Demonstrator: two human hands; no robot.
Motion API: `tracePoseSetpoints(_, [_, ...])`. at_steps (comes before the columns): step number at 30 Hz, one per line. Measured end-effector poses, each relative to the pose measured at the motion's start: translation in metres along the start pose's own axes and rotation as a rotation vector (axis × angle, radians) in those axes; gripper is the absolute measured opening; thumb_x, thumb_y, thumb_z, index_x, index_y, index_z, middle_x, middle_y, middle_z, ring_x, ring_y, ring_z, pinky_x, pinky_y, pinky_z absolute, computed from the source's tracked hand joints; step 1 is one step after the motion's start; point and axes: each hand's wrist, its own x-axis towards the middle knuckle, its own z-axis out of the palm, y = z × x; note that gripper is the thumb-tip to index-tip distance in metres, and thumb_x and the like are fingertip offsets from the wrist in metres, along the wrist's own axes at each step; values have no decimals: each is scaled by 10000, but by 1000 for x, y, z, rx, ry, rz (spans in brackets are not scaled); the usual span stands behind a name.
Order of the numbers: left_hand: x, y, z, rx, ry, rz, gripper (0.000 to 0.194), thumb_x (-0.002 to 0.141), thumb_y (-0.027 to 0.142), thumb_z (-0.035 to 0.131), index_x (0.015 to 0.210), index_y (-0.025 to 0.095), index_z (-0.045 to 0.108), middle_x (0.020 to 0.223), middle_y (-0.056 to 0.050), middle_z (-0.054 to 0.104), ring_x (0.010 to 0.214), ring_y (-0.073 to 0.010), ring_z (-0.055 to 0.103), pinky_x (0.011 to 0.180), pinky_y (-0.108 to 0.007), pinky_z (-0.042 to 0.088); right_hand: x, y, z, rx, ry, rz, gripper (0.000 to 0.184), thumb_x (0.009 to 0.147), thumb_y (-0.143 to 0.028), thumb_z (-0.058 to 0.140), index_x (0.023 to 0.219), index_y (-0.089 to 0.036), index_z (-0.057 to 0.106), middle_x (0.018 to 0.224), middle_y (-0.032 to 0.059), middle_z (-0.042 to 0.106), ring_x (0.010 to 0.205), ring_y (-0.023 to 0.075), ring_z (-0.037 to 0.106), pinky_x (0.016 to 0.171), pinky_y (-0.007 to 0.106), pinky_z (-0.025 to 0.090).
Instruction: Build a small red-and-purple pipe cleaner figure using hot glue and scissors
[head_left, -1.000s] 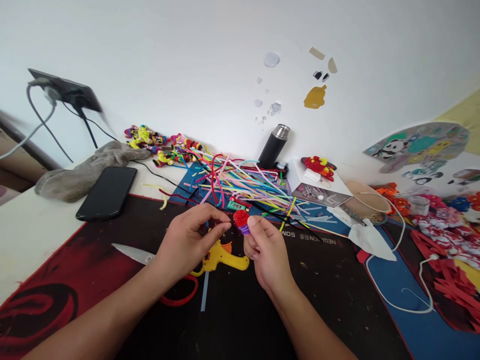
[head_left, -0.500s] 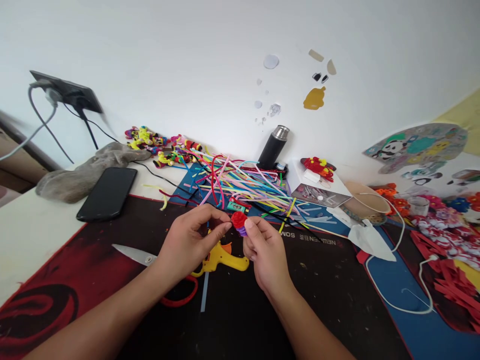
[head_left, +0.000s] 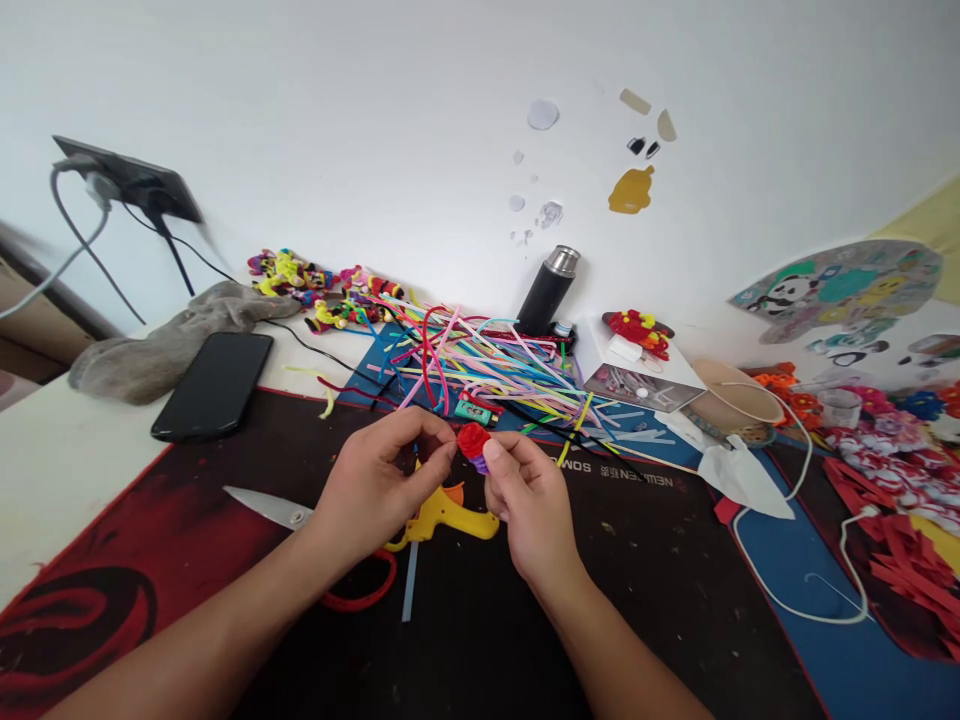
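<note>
My right hand (head_left: pixel 529 505) pinches a small coiled pipe-cleaner piece (head_left: pixel 472 442), red on top and purple below, above the dark desk mat (head_left: pixel 187 520). My left hand (head_left: pixel 379 485) is curled beside it, with its fingertips touching the red coil's left side. Under my hands lies a yellow glue gun (head_left: pixel 450 510). Scissors with a red handle (head_left: pixel 289 512) rest partly under my left forearm.
A heap of coloured pipe cleaners (head_left: pixel 480 365) lies behind my hands. A black phone (head_left: pixel 214 385) and a grey cloth (head_left: pixel 165 345) are at the left, a black flask (head_left: pixel 547 292) at the wall, and white cables (head_left: pixel 787 500) and red craft pieces (head_left: pixel 900 530) at the right.
Both hands and the red and purple coil have shifted slightly left and closer together; otherwise nothing has moved.
</note>
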Motion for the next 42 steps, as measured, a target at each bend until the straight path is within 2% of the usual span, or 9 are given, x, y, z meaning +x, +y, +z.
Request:
tracePoseSetpoints(14, [1, 2, -2, -12, -30, -72, 109, 905, 259, 636, 803, 228, 659, 716, 22, 660, 657, -156, 606, 612, -249, 472, -1, -2, 1, -13, -12, 4, 492, 842, -670, 870, 892, -211, 700, 568, -105, 390, 458, 74, 242, 437, 230, 189])
tracePoseSetpoints(18, [2, -5, -8, 19, 19, -117, 111, 951, 294, 643, 859, 231, 649, 774, 23, 667, 697, -162, 607, 665, -265, 473, -1, -2, -1, 9, 10, 6, 486, 845, -650, 881, 893, -199, 707, 578, -111, 371, 469, 70, 239, 437, 224, 193])
tracePoseSetpoints(22, [6, -9, -18, 66, 110, -207, 183, 1015, 382, 585, 893, 247, 601, 709, 56, 540, 617, -156, 484, 583, -281, 384, 0, -1, -2, 36, 16, 16, 476, 843, -634, 898, 878, -198, 711, 563, -123, 330, 465, 64, 231, 440, 221, 184])
tracePoseSetpoints(26, [10, -7, -22, 189, 125, -208, 349, 1033, 441, 525, 739, 253, 520, 608, 57, 417, 561, -163, 415, 544, -308, 313, 1, -1, -2, 62, 12, 21, 481, 841, -632, 909, 865, -197, 704, 562, -124, 328, 461, 57, 228, 442, 220, 172])
tracePoseSetpoints(29, [11, -10, -19, 212, 93, -154, 317, 1020, 437, 555, 767, 253, 603, 642, 36, 537, 602, -179, 516, 585, -302, 393, 2, -1, -2, 88, 6, 29, 489, 833, -628, 921, 854, -195, 694, 566, -123, 336, 459, 50, 228, 442, 216, 162])
tracePoseSetpoints(31, [10, -12, -15, 171, 76, -76, 193, 1002, 361, 582, 1038, 249, 736, 889, -11, 735, 784, -208, 661, 730, -305, 513, 2, -2, -1, 105, 1, 41, 498, 828, -628, 927, 843, -195, 682, 564, -125, 330, 456, 46, 228, 442, 213, 159])
tracePoseSetpoints(34, [7, -12, -10, 91, 37, 19, 342, 1024, 321, 630, 1351, 257, 709, 1143, -49, 785, 952, -216, 720, 870, -324, 579, 2, -3, 0, 123, -3, 64, 520, 820, -640, 928, 812, -199, 653, 552, -130, 312, 452, 44, 220, 443, 209, 159])
tracePoseSetpoints(37, [3, -9, -6, 58, -11, 139, 279, 1047, 376, 710, 1296, 250, 725, 1089, -43, 791, 907, -200, 727, 842, -308, 601, 2, -5, 1, 139, -3, 94, 545, 809, -647, 933, 776, -203, 619, 540, -132, 307, 446, 41, 215, 443, 206, 164])
tracePoseSetpoints(42, [-2, -11, 1, 111, -69, 336, 363, 1046, 389, 763, 1366, 239, 682, 1223, -76, 794, 1098, -223, 753, 974, -322, 599, 1, -4, 3, 187, -3, 170, 554, 782, -649, 950, 787, -204, 620, 534, -142, 290, 440, 36, 201, 439, 197, 176])
